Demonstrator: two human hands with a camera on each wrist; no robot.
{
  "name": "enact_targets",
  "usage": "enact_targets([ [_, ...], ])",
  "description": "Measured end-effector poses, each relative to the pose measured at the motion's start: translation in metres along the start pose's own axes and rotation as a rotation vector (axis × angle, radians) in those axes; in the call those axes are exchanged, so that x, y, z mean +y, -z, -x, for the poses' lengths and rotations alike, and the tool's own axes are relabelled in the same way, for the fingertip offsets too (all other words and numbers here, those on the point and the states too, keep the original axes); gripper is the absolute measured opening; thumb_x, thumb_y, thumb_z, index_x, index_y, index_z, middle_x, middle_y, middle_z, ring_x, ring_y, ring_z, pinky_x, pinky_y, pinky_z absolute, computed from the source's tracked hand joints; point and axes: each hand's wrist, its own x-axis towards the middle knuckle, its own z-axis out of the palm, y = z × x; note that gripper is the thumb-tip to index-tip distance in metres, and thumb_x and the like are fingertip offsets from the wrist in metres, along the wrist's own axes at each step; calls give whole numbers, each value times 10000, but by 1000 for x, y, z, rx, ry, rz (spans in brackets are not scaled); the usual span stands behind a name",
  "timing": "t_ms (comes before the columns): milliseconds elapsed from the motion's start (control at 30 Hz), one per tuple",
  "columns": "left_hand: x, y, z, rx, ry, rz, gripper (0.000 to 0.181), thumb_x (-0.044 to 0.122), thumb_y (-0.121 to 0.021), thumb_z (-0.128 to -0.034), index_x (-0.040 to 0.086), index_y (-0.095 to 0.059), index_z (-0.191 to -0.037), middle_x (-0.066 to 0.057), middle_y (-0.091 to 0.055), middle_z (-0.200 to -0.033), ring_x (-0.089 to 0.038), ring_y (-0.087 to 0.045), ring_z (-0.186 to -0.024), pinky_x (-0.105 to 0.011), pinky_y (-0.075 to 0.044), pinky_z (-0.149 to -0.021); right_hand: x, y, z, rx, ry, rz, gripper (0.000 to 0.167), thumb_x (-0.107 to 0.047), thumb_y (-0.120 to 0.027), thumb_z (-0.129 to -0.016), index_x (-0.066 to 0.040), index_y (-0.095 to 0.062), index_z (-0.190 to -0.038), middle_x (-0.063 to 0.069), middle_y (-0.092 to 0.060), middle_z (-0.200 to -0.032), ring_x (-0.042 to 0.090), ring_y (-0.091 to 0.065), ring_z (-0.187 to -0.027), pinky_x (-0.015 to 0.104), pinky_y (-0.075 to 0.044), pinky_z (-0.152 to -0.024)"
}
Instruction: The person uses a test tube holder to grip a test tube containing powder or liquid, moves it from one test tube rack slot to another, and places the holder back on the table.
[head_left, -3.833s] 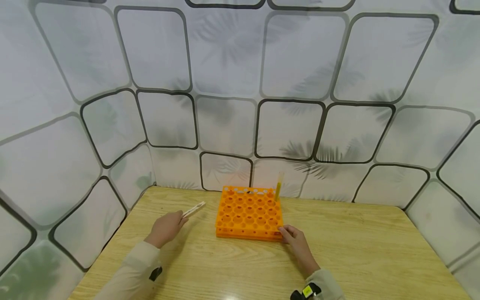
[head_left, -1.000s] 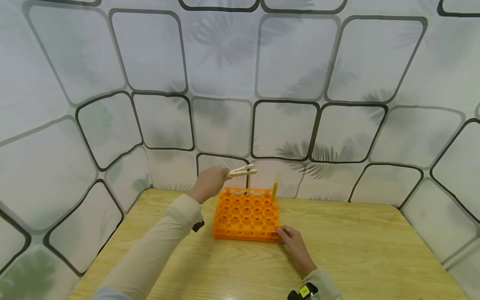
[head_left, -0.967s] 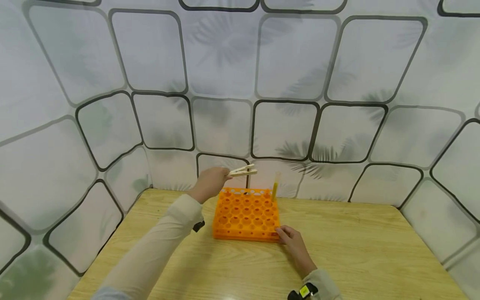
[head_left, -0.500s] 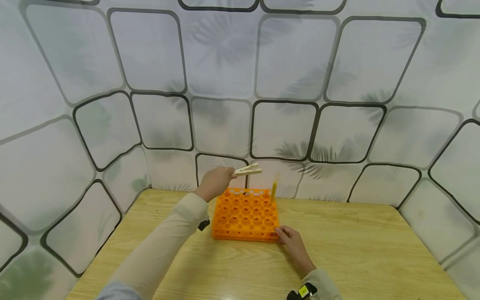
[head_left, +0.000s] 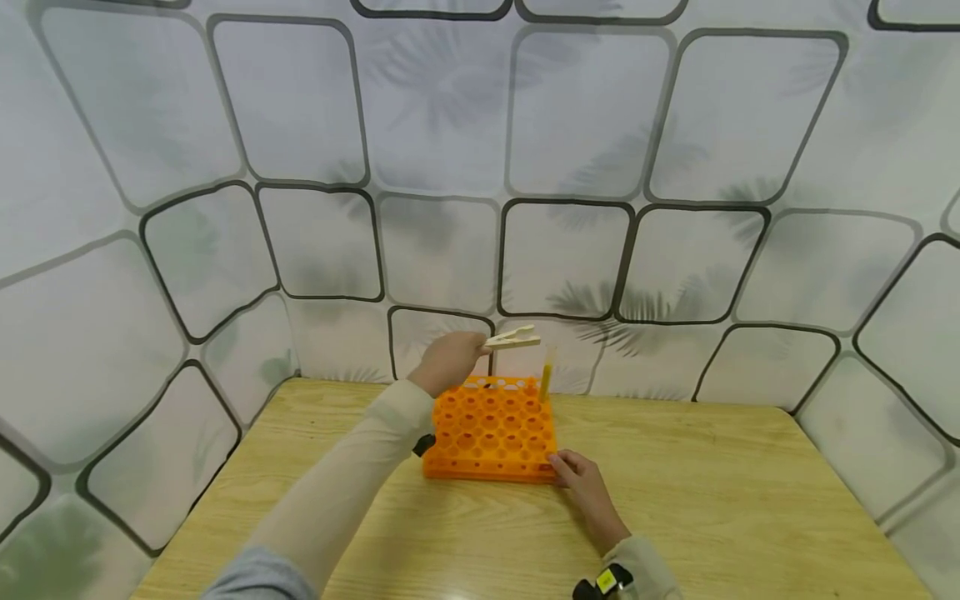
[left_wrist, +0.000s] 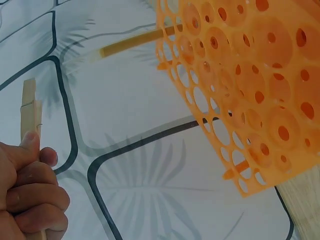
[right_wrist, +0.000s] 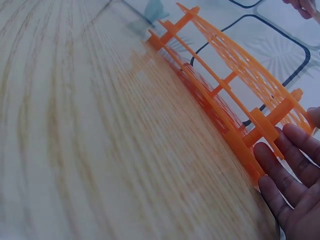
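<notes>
Since the earliest head frame, the left hand has moved up and across from beside the slotted orange plastic rack, bringing its pale wooden peg-like clip over the rack's far edge, while the right hand has stayed at the near corner on its own side. From the head, the slim clear tube of yellow liquid stands in the rack's far row, just ahead of the clip and beyond the right hand; the clip looks apart from it, its ends slightly parted. For a sound grip, I would line the clip up square with the tube's clear upper part, avoid knocking the rim, and leave the right hand steadying the rack on the pale wood-grain worktop. By the right hand's wrist, a yellow patch on a black wrist device carries no readable writing. From the left wrist, the thumb presses along the clip and the fingers curl round its handle, with the tube well apart. From the right wrist, the fingers rest against the rack's end, holding its corner lightly; no brand or lettering can be made out there.
</notes>
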Motion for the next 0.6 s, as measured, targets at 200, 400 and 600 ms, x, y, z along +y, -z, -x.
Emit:
enact_targets([
  [200, 7, -7, -6, -2, -17, -1, 296, 262, -406, -1017, 58, -619, -1039, -109, -666, -882, -217, -638, -733, -310, -490, -636, -1, -1, -1, 15, -14, 22, 312, -276, -570, -947, 31, -614, -982, 71, -656, -981, 40, -592, -843, 245, -511, -726],
  [400, 14, -11, -11, -15, -7, -37, 233, 205, -394, -1024, 94, -598, -1033, -98, -656, -868, -213, -621, -691, -261, -409, -550, -2, -1, -2, 14, -18, 24, 286, -254, -566, -950, 25, -620, -973, 71, -656, -965, 56, -598, -842, 251, -514, -731],
  [600, 18, -14, -14, 1, -38, -67, 236, 199, -384, -1028, 106, -601, -1031, -79, -646, -820, -177, -594, -642, -236, -379, -524, -2, 0, -2, 15, -8, 42, 286, -243, -564, -951, 36, -621, -974, 57, -650, -940, 36, -588, -818, 247, -518, -728],
])
